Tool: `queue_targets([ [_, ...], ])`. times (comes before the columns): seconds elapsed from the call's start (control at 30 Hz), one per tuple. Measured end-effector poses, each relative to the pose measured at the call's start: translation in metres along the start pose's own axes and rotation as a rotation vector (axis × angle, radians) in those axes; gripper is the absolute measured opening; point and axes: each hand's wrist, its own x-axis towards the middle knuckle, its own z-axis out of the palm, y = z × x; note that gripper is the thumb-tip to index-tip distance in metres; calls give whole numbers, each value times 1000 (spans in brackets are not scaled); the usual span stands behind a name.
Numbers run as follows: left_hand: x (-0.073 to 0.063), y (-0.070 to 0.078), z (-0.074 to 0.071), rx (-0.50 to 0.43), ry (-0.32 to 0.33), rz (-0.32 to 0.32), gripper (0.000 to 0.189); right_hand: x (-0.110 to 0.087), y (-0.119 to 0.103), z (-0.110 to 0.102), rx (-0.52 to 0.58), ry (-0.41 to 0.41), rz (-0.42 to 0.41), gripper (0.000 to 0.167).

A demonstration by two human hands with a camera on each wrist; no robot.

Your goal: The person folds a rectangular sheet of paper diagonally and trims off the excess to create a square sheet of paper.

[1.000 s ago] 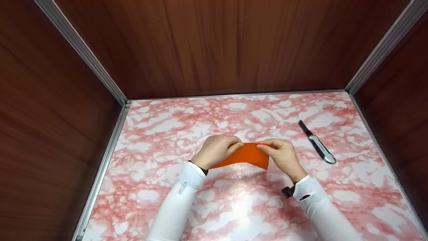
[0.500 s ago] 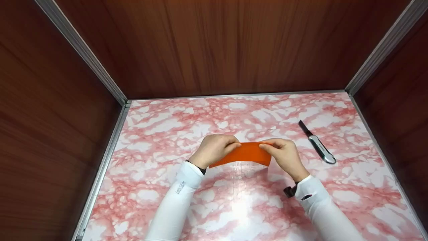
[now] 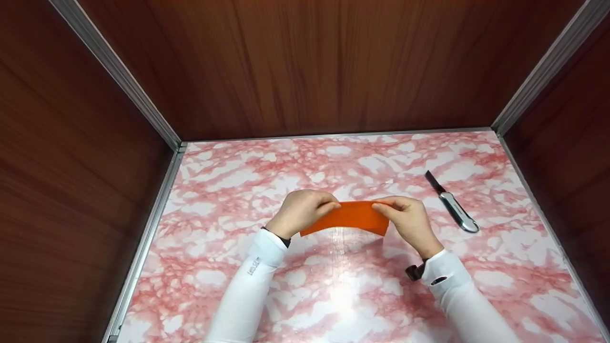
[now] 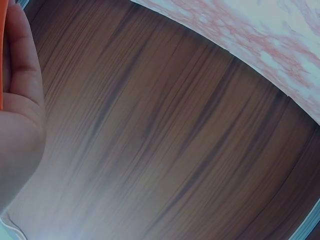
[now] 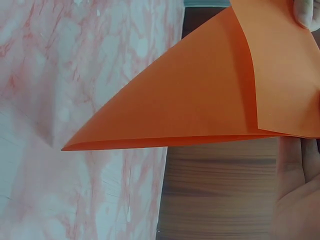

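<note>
A folded sheet of orange paper (image 3: 355, 214) is held up between both hands over the tabletop, its lower edge bowed. My left hand (image 3: 305, 212) pinches its upper left edge between thumb and fingers. My right hand (image 3: 407, 219) pinches the upper right edge the same way. In the right wrist view the orange paper (image 5: 175, 100) shows as layered folds tapering to a point, with fingers of the right hand (image 5: 300, 185) behind it. Only a strip of the paper and part of my left hand (image 4: 22, 110) show in the left wrist view.
A utility knife (image 3: 452, 205) with a dark blade and a silver and black handle lies to the right of my right hand. The red and white marbled table (image 3: 228, 171) is bounded by brown wood-grain panels (image 3: 310, 71) at the back and both sides, with metal edging.
My hands have moved slightly apart along the paper's upper edge, left hand to the left and right hand to the right. More of the orange paper shows between them. The knife has stayed put.
</note>
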Motion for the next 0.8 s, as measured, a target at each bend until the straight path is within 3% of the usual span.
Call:
queue_targets([
  [0.23, -4, -5, -2, -18, 14, -13, 24, -9, -27, -4, 15, 4, -32, 16],
  [0.8, -7, -10, -3, -59, 18, -23, 22, -12, -28, -8, 23, 10, -15, 18],
])
